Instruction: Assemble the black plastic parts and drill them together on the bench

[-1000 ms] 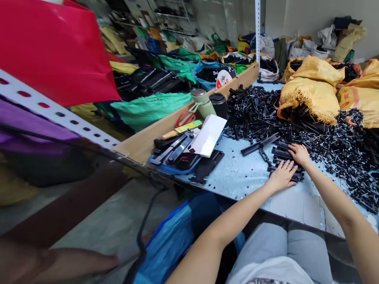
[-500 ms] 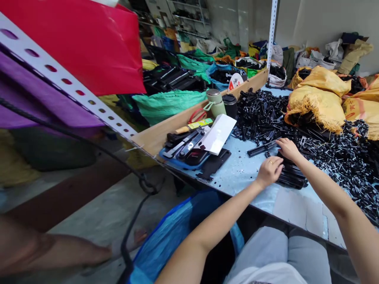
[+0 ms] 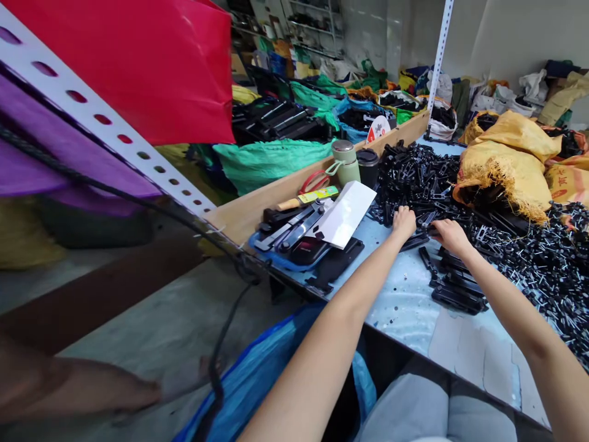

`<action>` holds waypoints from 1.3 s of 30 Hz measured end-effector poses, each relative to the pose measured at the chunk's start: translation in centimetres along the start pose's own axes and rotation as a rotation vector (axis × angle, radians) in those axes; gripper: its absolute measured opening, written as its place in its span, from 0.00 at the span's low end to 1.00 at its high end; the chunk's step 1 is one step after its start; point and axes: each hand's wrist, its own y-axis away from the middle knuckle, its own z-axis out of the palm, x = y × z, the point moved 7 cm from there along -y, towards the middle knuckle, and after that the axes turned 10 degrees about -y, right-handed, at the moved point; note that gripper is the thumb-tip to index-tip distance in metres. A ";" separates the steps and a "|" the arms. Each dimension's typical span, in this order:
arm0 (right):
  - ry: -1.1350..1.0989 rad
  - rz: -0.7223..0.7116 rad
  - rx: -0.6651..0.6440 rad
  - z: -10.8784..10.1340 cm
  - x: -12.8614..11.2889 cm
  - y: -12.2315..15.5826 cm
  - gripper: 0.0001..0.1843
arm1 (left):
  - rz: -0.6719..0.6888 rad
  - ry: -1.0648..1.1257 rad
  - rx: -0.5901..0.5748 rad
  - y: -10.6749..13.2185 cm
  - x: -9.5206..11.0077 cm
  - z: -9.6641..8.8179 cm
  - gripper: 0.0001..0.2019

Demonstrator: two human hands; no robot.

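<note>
My left hand [image 3: 404,221] and my right hand [image 3: 450,236] both reach to the near edge of a large heap of black plastic parts [image 3: 416,175] on the pale blue table [image 3: 405,304]. A long black strip [image 3: 414,240] lies between the hands; the left fingers curl over its end and the right fingers curl over its other end. A small stack of black strips [image 3: 458,285] lies under my right forearm, nearer to me.
A blue tray with tools and a white card [image 3: 343,215] lies left of my hands. A green flask [image 3: 346,162], a black cup [image 3: 369,166] and red scissors [image 3: 315,181] stand by the wooden rim. Yellow sacks [image 3: 506,153] lie at the right. A blue bag [image 3: 271,374] hangs below the table.
Both hands left the small stack of strips and moved away from me to the edge of the big heap. The view has swung to the left.
</note>
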 end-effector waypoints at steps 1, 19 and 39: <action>-0.119 0.043 0.058 -1.0 0.3 0.5 0.19 | 0.000 -0.002 -0.008 -0.4 0.2 0.1 0.13; -0.232 0.392 0.174 -2.5 -0.1 27.2 0.19 | 0.491 0.088 -0.158 27.5 8.9 0.4 0.07; -1.569 0.621 0.351 0.9 -4.3 26.7 0.30 | 0.220 0.825 -0.219 26.3 12.3 -3.1 0.13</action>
